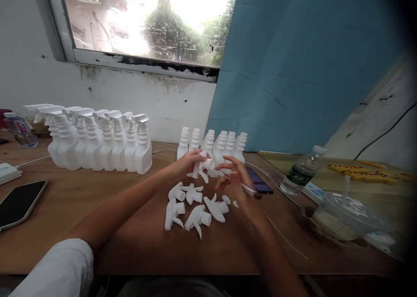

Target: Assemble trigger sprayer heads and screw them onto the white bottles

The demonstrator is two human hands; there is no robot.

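Note:
My left hand (186,164) is closed around a white trigger spray head (201,170), holding it above the table. Close by on the right is my right hand (236,179), its fingers apart and slightly blurred. A slim, shiny, pen-like tool (249,189) lies across that hand; its exact kind is unclear. Below both hands lie several loose white spray heads (197,218), pointing different ways. Two small white discs (226,199) rest beside them. Behind my hands stand several white bottles without heads (184,142), partly hidden by the hands.
At left stands a row of white bottles with spray heads (112,147). A phone (21,203) lies at far left, another phone (259,180) behind my right hand. A water bottle (301,171) and a lidded plastic cup (342,216) are on the right, near cables.

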